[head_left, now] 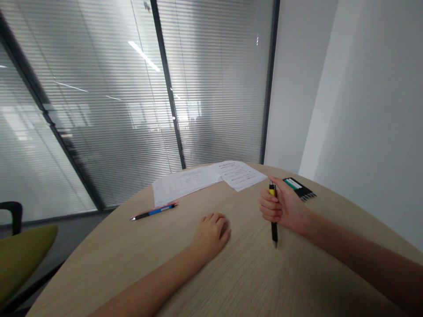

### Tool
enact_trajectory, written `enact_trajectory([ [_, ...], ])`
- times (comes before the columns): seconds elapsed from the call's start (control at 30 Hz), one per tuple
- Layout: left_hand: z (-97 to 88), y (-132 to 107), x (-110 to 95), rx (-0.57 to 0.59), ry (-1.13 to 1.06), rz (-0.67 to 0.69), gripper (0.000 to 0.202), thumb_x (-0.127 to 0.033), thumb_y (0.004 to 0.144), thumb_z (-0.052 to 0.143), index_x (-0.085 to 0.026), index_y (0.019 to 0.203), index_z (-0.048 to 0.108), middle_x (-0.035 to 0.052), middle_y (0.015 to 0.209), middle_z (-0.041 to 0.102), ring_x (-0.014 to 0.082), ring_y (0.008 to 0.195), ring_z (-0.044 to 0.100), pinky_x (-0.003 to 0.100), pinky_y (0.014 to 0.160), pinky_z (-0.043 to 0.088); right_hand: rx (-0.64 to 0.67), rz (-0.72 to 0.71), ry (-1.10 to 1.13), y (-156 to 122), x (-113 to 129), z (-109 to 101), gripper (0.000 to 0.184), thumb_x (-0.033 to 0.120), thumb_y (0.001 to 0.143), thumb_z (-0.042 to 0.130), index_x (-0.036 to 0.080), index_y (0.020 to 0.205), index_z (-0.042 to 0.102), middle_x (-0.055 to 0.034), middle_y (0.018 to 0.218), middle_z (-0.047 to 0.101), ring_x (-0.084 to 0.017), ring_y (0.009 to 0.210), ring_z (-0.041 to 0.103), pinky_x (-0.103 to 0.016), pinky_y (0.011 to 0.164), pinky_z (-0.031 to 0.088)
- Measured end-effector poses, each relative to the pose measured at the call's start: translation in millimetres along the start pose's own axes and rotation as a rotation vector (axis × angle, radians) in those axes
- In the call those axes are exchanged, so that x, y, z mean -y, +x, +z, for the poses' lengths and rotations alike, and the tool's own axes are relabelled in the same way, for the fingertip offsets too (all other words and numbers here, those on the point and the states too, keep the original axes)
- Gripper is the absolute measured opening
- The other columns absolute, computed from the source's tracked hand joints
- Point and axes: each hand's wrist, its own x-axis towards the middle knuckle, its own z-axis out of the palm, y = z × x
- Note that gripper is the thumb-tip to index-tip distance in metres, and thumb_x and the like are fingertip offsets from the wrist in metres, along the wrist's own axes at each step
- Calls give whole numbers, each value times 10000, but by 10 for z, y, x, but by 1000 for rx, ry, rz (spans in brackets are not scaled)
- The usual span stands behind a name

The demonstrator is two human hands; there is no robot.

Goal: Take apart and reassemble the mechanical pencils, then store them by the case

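Observation:
My right hand (280, 208) is closed in a fist around a black pen with a yellow band (274, 220), held upright with its tip toward the wooden table (231, 273). My left hand (209, 235) rests palm down on the table, fingers loosely curled under, holding nothing. A blue and black pen (153, 212) lies on the table left of my left hand, beside a thin pink one. Two printed paper sheets (205, 178) lie at the table's far edge.
A pack of pens (299, 188) lies just beyond my right hand. Glass partitions with blinds (132, 97) stand behind the table, a white wall (363, 110) at right. A green chair (23, 255) sits at far left.

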Motion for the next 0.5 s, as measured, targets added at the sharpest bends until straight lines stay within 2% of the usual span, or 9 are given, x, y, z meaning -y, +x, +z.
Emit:
enact_trajectory([
  [0.27, 7, -5, 5, -1, -2, 1, 214, -271, 772, 423, -168, 914, 547, 69, 983, 554, 194, 906, 491, 347, 792, 373, -5, -52, 29, 12, -9, -34, 401, 383, 734, 240, 198, 378, 236, 85, 309, 123, -55, 279, 83, -176, 269, 138],
  [0.5, -4, -4, -11, 0, 4, 5, 219, -272, 774, 418, -163, 914, 545, 67, 986, 556, 195, 903, 487, 346, 786, 378, -5, -13, 33, 36, -1, -47, 451, 409, 774, 245, 182, 387, 286, 82, 324, 155, -50, 278, 102, -165, 267, 137],
])
